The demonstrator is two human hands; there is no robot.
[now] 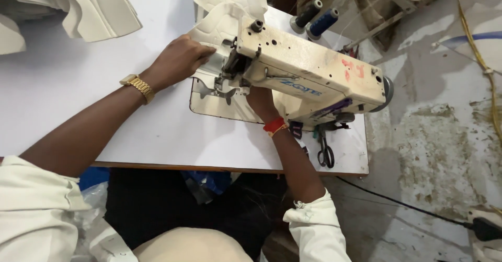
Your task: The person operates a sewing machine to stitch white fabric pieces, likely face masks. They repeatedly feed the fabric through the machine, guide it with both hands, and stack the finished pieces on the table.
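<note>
Two bare hands work at the needle. Left hand point(180, 60), fingers curled, presses flat on a cream quilted fabric piece point(219, 19) just beside the presser foot; gold watch point(137, 86) on that wrist. Right hand point(260, 101) reaches under the arm of the cream, worn sewing machine point(308, 68), fingers hidden, so grip can't be told; red wristband point(275, 126). Black scissors point(326, 149) lie on the white table point(68, 84) nr the machine base. More cream pieces point(78, 6) sit top left.
</note>
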